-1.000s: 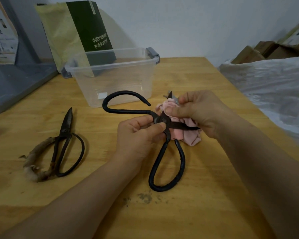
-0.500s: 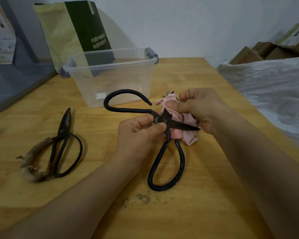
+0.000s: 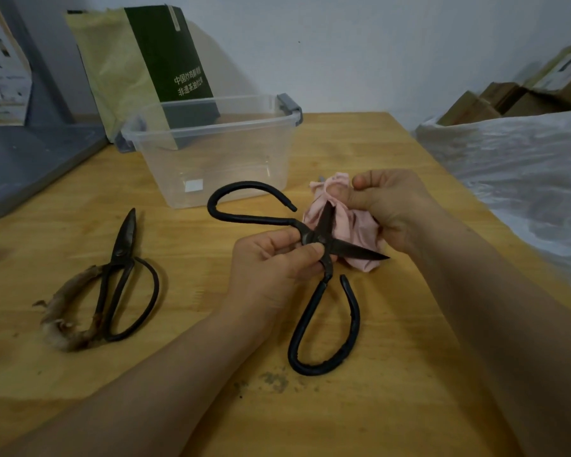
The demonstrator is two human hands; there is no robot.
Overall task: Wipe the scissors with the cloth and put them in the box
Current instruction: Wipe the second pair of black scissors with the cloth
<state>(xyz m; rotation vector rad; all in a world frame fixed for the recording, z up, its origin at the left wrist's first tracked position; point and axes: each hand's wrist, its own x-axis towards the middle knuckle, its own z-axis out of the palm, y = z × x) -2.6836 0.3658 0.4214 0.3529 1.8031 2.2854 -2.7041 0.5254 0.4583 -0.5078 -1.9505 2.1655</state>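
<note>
Head cam, looking down at both hands over the wood bench [image 3: 376, 407]. Left hand [image 3: 271, 258] had its grip pinched on the big black scissors [image 3: 310, 236] right at the pivot, thumb + forefinger. Scissors were spread wide open, one handle loop aimed at the box [image 3: 228, 173], the other back twd the person; couldn't tell if that loop touched the bench. Right hand [image 3: 396, 209] had its grip closed on the pink cloth [image 3: 353, 229], bunched up w/ the upper blade running into it, lower blade poking out underneath to the right. Box was clear plastic, open-topped, sitting just behind the scissors. 2nd pair [image 3: 122, 258] lay closed off to the left, well apart, one handle wrapped in frayed stuff. Green pkg [image 3: 168, 54] leaned on the wall behind the box.
</note>
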